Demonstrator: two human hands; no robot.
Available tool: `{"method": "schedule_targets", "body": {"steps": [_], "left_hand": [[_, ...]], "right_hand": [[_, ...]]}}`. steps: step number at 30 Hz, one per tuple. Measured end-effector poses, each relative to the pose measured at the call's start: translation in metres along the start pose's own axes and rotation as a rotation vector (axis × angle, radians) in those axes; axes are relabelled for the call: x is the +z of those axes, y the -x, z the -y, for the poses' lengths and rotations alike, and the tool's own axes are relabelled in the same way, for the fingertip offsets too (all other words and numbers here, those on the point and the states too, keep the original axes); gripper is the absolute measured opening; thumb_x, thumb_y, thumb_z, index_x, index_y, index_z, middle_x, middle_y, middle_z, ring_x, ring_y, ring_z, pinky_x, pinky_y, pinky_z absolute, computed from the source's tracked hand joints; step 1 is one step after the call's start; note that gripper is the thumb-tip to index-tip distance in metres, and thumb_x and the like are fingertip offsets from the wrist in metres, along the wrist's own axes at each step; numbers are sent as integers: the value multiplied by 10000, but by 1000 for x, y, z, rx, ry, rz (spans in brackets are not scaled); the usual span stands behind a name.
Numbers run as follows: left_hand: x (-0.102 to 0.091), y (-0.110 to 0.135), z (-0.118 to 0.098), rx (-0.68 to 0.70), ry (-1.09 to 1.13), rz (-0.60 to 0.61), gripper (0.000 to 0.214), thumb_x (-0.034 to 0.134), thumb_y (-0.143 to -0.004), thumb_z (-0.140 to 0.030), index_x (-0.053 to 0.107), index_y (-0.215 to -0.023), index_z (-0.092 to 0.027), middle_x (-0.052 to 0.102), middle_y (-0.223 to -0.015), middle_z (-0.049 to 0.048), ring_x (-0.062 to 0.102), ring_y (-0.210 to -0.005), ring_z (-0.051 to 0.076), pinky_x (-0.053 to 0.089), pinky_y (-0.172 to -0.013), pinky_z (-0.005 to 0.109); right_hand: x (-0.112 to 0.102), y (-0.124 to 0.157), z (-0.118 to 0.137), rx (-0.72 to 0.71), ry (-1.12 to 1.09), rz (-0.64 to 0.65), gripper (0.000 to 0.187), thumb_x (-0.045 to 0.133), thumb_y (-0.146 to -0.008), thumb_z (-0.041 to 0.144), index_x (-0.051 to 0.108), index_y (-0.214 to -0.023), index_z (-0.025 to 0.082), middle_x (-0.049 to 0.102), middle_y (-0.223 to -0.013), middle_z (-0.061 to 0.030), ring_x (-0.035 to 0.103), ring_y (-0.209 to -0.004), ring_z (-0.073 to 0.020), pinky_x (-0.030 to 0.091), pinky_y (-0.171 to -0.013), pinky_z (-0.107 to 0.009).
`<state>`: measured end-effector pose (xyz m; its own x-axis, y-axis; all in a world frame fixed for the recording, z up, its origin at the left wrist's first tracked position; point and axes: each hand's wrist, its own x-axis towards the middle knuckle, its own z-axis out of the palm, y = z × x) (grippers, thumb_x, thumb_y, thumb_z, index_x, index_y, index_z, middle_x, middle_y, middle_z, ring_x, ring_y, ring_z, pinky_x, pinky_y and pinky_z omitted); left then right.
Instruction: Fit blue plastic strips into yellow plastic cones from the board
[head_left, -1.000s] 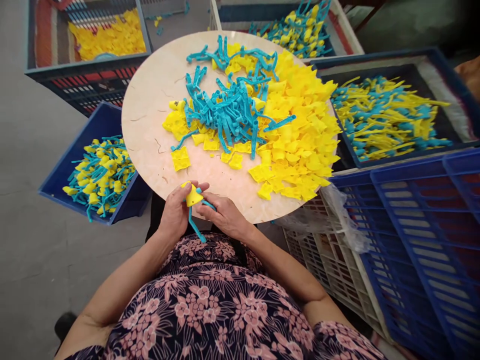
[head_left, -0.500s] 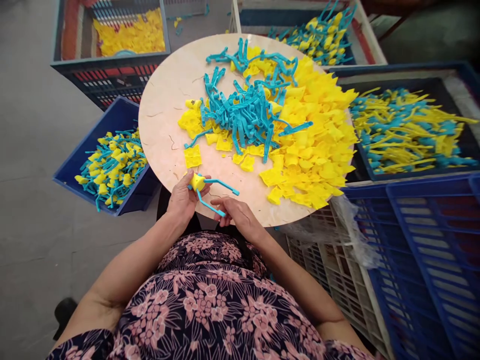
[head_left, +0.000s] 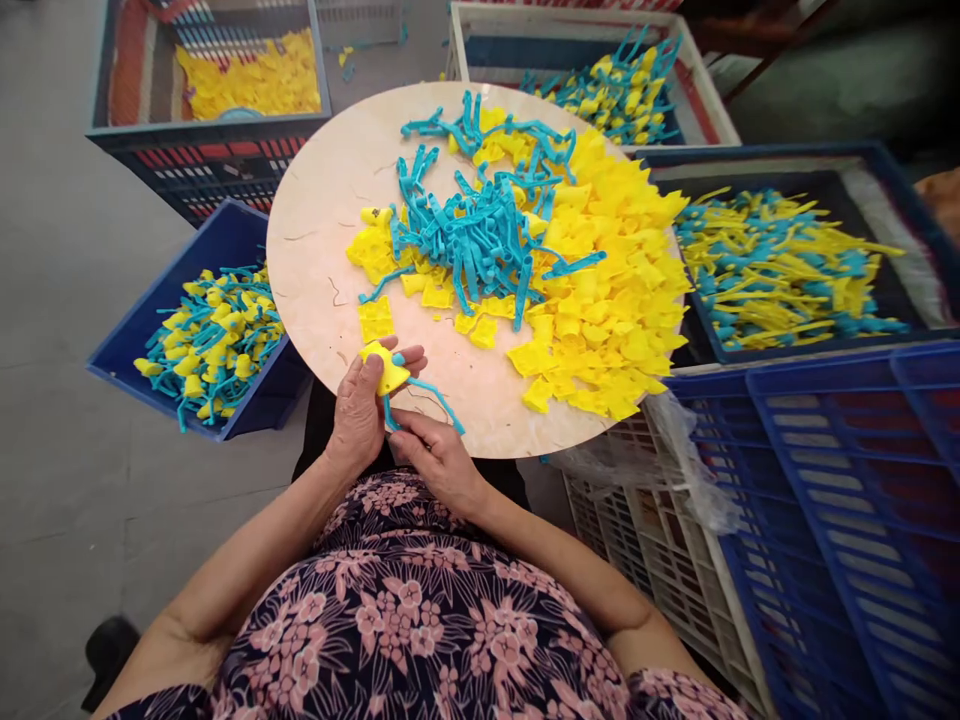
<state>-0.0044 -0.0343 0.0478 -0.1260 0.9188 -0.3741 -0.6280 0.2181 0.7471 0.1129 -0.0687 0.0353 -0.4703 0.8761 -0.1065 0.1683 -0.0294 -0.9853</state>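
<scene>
My left hand (head_left: pixel 358 410) is closed around a yellow plastic piece (head_left: pixel 385 368) at the near edge of the round wooden board (head_left: pixel 315 240). A blue plastic strip (head_left: pixel 435 393) sticks out of that yellow piece, and my right hand (head_left: pixel 435 455) pinches its lower end just below the left hand. Further back on the board lies a tangle of blue strips (head_left: pixel 472 225), with a broad heap of yellow pieces (head_left: pixel 607 290) on its right side.
A blue bin (head_left: pixel 202 340) of assembled yellow-and-blue parts stands at the left. Crates of yellow pieces (head_left: pixel 247 75) and assembled parts (head_left: pixel 622 85) stand behind, a bin of long yellow-and-blue parts (head_left: pixel 780 265) at the right, and stacked blue crates (head_left: pixel 847 500) at lower right.
The blue strip's legs, spread out to the right half a second ago, are now drawn in closer. My right hand has moved up toward the left hand and pinches the strip.
</scene>
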Motion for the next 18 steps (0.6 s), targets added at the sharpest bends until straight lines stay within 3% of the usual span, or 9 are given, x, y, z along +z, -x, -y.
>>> {"method": "schedule_targets", "body": {"steps": [5, 8, 10, 14, 18], "left_hand": [[-18, -13, -3, -151, 146, 15, 415, 706, -774, -548, 646, -983, -195, 726, -870, 30, 700, -990, 198, 531, -928, 338], [-25, -12, -9, -129, 141, 70, 399, 709, -778, -529, 673, -985, -190, 738, -921, 60, 668, -1089, 221, 497, -1007, 369], [-25, -6, -10, -78, 86, 146, 409, 731, -764, -510, 692, -1012, -188, 740, -981, 84, 620, -1188, 243, 470, -1046, 369], [-18, 10, -8, -38, -48, 285, 373, 737, -772, -466, 712, -1050, -218, 657, -1279, 95, 547, -1283, 263, 494, -1004, 344], [-17, 18, -8, 17, -118, 328, 315, 755, -764, -436, 721, -1012, -246, 633, -1326, 86, 499, -1333, 258, 450, -1049, 341]], "right_hand": [[-19, 5, -10, 47, -48, 196, 603, 349, -957, 641, 633, -1214, 174, 639, -801, -24, 547, -674, -132, 474, -647, -263], [-35, 4, -13, 136, -190, 73, 650, 351, -947, 660, 617, -1234, 141, 676, -868, -60, 582, -685, -131, 491, -659, -269], [-42, -1, -6, 100, -236, -14, 654, 420, -921, 664, 581, -1281, 142, 688, -989, -90, 617, -772, -148, 511, -718, -290], [-41, -14, 17, -39, -79, 37, 686, 682, -779, 615, 576, -1298, 180, 666, -1149, -82, 622, -921, -174, 503, -835, -308], [-35, -19, 22, -67, 25, -23, 584, 702, -789, 556, 625, -1229, 178, 689, -1083, -53, 618, -949, -176, 481, -852, -294]]}}
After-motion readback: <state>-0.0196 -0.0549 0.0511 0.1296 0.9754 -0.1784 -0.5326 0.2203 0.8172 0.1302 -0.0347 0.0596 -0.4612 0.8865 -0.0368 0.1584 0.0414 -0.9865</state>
